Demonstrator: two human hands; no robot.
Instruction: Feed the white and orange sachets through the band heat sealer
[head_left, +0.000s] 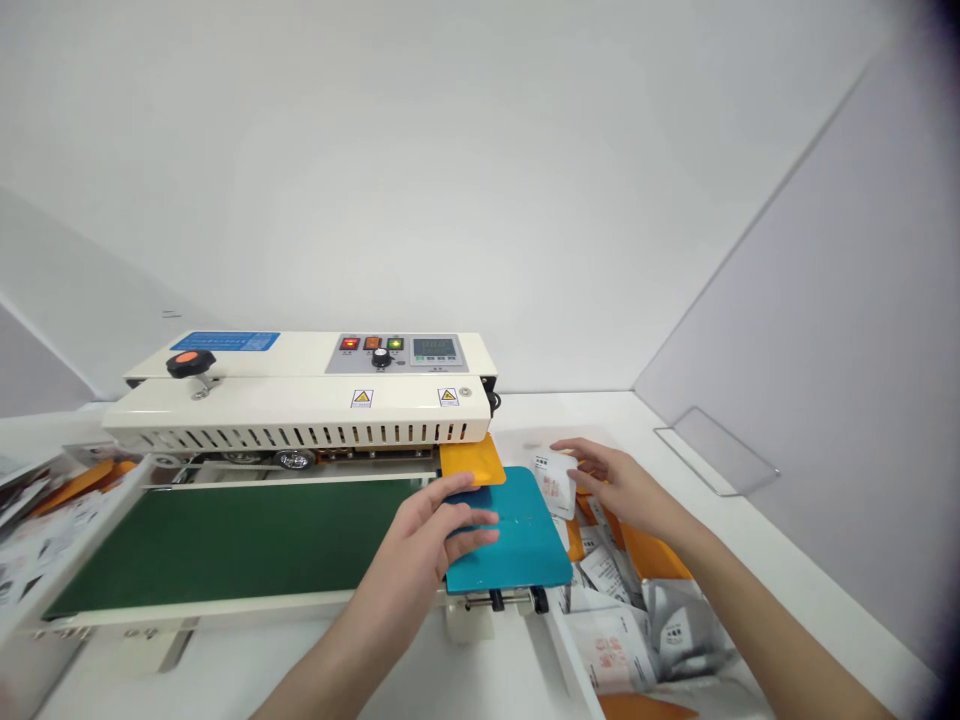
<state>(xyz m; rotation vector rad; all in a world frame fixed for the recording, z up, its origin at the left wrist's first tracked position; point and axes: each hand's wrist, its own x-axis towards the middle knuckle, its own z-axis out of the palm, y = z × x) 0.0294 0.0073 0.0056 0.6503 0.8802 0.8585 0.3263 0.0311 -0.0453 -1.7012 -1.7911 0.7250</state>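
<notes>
Left hand [431,530] rests flat, fingers spread, on the blue plate [517,545] at the green belt's [232,540] right end. Right hand [622,485], just right of the plate, pinches a white sachet [555,483] in its grip. Sealing machine [300,405] behind.

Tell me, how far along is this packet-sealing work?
Looks midway. Done: packets lie piled at the machine's far left end. In hand: the right hand holds one white packet by the blue plate, where the left hand rests; the green belt carries nothing. Left: many packets remain in the orange tray on the right.
</notes>
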